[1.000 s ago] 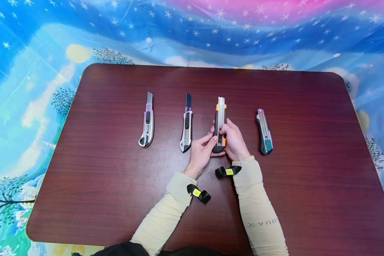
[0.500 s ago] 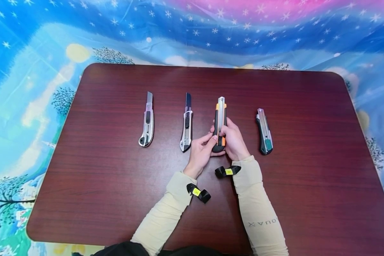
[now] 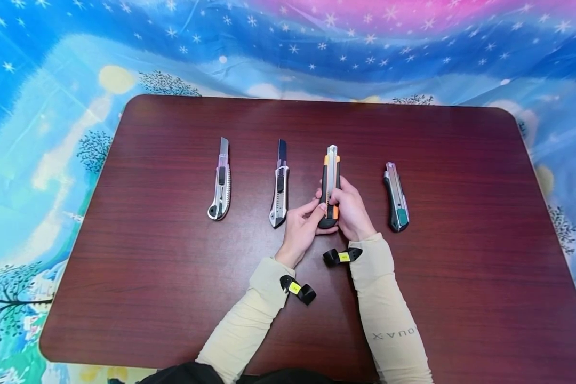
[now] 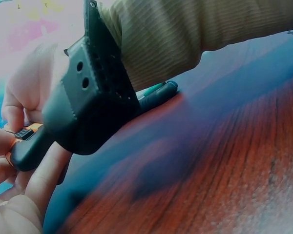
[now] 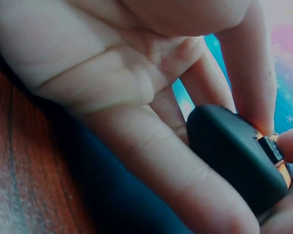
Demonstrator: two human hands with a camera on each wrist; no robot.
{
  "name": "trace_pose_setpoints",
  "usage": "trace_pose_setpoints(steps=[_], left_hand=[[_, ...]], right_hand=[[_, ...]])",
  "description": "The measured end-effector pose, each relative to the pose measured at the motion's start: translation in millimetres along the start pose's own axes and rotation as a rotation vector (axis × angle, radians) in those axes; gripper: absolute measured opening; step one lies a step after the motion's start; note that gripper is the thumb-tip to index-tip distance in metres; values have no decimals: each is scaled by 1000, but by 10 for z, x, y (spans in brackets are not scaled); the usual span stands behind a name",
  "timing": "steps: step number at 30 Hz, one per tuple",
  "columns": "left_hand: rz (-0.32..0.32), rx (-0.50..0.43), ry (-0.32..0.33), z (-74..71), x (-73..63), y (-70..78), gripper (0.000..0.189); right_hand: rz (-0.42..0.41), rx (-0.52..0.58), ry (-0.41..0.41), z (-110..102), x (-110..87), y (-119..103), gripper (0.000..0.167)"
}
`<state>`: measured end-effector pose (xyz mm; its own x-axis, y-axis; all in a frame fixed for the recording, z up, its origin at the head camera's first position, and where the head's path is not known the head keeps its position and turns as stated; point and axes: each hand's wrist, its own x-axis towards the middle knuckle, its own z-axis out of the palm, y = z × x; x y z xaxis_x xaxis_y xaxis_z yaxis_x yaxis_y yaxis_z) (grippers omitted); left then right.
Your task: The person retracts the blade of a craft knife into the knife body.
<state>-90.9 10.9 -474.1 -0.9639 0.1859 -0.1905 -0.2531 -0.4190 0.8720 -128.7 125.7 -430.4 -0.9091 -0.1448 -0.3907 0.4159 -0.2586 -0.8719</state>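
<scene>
Both hands hold an orange and black utility knife over the middle of the table, its silver blade channel pointing away from me. At its butt end the left hand grips it, thumb on top. From the right side the right hand holds the body, its thumb on the upper face. A black slider shows between the thumbs in the left wrist view. The black butt fills much of the right wrist view. Whether any blade sticks out of this knife is hard to tell.
Left of the hands lie a silver utility knife with a grey blade out and another silver knife with a black blade out. To the right lies a black and silver knife with a green slider. All rest on the dark red table.
</scene>
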Motion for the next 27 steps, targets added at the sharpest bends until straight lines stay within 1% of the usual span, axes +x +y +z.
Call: trace_pose_setpoints(steps=[5,12,19,24,27], left_hand=[[20,-10,-3,10,0,-6,40],[32,20,-2,35,-11,-3,39],[27,32,27,34,-3,1,39],[26,90,57,35,3,-1,38],[36,132,80,43,6,4,37]], right_hand=[[-11,-29,-19,-23,7,-5,54],[-14,-38,-35,-68,-14,-29,56],[-20,-87,-55,-82,-14,-42,55],[-36,-143,-64,-105,-18,-50,55],[-49,-159,-39,-112,-23,-54,54]])
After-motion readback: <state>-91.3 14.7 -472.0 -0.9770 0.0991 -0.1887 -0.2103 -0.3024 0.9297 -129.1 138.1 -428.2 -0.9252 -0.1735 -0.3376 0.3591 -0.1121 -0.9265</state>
